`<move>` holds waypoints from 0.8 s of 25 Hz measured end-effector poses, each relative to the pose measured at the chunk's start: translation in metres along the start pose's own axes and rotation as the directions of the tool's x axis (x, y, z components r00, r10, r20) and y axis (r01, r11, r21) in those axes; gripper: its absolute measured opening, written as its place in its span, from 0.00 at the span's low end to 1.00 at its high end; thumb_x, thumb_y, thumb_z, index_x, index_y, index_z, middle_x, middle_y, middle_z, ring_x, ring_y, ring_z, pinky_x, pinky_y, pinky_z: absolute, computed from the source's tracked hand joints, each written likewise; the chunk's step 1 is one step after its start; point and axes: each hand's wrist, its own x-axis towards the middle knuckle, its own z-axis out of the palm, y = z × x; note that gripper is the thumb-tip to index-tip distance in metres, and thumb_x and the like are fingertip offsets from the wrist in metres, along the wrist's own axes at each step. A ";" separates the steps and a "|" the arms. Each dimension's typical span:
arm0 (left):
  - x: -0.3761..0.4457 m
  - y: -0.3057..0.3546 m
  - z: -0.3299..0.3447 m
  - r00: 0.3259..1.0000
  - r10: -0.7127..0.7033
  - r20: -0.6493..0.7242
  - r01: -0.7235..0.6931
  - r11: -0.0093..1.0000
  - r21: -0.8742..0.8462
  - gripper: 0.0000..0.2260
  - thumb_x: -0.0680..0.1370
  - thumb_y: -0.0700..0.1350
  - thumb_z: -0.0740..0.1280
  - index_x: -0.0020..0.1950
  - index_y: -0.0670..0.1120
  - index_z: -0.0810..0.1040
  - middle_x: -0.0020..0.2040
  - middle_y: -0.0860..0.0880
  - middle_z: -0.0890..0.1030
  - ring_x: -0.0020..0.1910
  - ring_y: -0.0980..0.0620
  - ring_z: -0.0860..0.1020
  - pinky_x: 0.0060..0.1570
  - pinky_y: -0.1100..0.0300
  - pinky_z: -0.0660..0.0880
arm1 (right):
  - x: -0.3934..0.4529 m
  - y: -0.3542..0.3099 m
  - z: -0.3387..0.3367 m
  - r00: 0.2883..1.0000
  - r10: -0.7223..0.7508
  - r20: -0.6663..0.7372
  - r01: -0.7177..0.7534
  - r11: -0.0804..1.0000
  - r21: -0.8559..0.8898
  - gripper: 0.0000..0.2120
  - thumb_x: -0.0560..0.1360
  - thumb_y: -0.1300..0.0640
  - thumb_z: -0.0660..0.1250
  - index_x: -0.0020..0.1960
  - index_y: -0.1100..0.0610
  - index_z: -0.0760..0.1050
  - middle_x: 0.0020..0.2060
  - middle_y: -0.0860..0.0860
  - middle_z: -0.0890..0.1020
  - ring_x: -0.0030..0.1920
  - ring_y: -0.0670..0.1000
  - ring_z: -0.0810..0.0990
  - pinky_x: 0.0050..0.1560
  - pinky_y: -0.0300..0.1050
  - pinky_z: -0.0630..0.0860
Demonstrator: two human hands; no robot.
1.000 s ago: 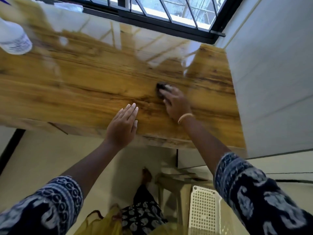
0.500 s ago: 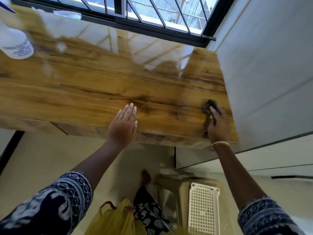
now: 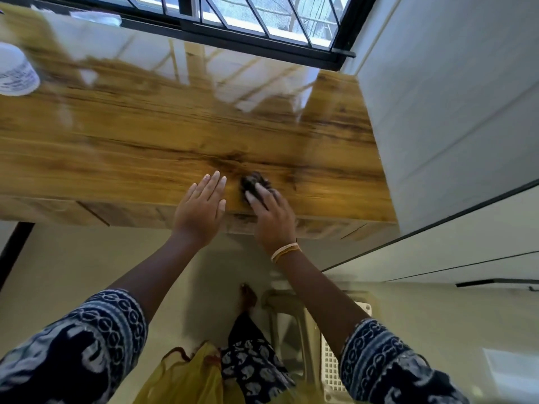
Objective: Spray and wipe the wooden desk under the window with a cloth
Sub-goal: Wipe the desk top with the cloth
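The right hand (image 3: 272,218) presses a dark cloth (image 3: 254,183) near the desk (image 3: 116,147) front edge, fingers straight. Unwiped length runs left; the left hand (image 3: 201,205) lies flat, empty, just beside

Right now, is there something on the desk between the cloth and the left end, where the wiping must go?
Yes. The left hand lies flat on the desk just left of the cloth under the right hand. The spray bottle stands far left.

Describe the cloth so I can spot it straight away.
Start at the desk under the window and go to its near edge, right of centre. The cloth is the small dark wad under the right hand; the left hand beside it lies flat and bare.
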 end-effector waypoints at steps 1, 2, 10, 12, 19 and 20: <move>-0.003 -0.002 0.000 1.000 0.014 0.007 -0.014 1.000 0.003 0.27 0.81 0.52 0.46 0.78 0.44 0.61 0.78 0.45 0.61 0.77 0.47 0.59 0.74 0.48 0.57 | -0.002 -0.002 -0.001 0.997 -0.079 0.007 0.079 0.997 0.020 0.23 0.75 0.61 0.54 0.66 0.56 0.77 0.66 0.56 0.76 0.62 0.61 0.75 0.62 0.55 0.74; -0.005 -0.004 0.000 0.999 0.028 0.017 -0.028 1.000 0.004 0.27 0.81 0.52 0.46 0.78 0.44 0.61 0.78 0.45 0.61 0.77 0.47 0.58 0.74 0.48 0.57 | -0.005 0.006 -0.006 0.995 -0.098 -0.013 0.098 0.995 0.030 0.23 0.75 0.62 0.54 0.66 0.58 0.76 0.66 0.56 0.76 0.63 0.61 0.75 0.64 0.54 0.74; -0.008 -0.006 -0.001 0.997 0.069 -0.017 -0.069 0.998 0.004 0.26 0.81 0.52 0.47 0.78 0.44 0.61 0.78 0.45 0.61 0.77 0.46 0.59 0.73 0.47 0.58 | -0.045 0.182 -0.062 0.648 0.750 -0.132 -0.757 0.654 0.004 0.22 0.79 0.63 0.58 0.73 0.61 0.69 0.73 0.60 0.66 0.73 0.63 0.64 0.71 0.62 0.64; -0.009 -0.007 -0.001 0.997 0.072 -0.012 -0.073 0.997 -0.004 0.26 0.81 0.52 0.48 0.78 0.45 0.61 0.78 0.45 0.61 0.77 0.46 0.59 0.74 0.47 0.58 | -0.034 0.157 -0.051 0.677 0.722 -0.146 -0.733 0.679 -0.040 0.22 0.79 0.62 0.59 0.73 0.60 0.69 0.74 0.59 0.67 0.72 0.62 0.64 0.71 0.60 0.64; -0.053 -0.047 -0.012 0.987 0.159 0.003 -0.158 0.982 0.104 0.28 0.79 0.49 0.55 0.79 0.43 0.57 0.79 0.44 0.58 0.77 0.46 0.58 0.74 0.49 0.59 | -0.004 -0.027 0.010 0.958 0.286 -0.032 -0.285 0.958 0.046 0.24 0.73 0.64 0.58 0.68 0.57 0.74 0.68 0.55 0.73 0.67 0.60 0.71 0.65 0.58 0.72; -0.059 -0.053 -0.014 0.989 0.145 -0.007 -0.143 0.984 0.109 0.28 0.79 0.46 0.57 0.78 0.42 0.58 0.79 0.43 0.59 0.77 0.45 0.59 0.74 0.48 0.59 | 0.000 -0.055 0.017 0.980 0.200 -0.010 -0.199 0.976 0.087 0.23 0.73 0.64 0.60 0.67 0.57 0.75 0.67 0.55 0.74 0.66 0.61 0.71 0.65 0.58 0.72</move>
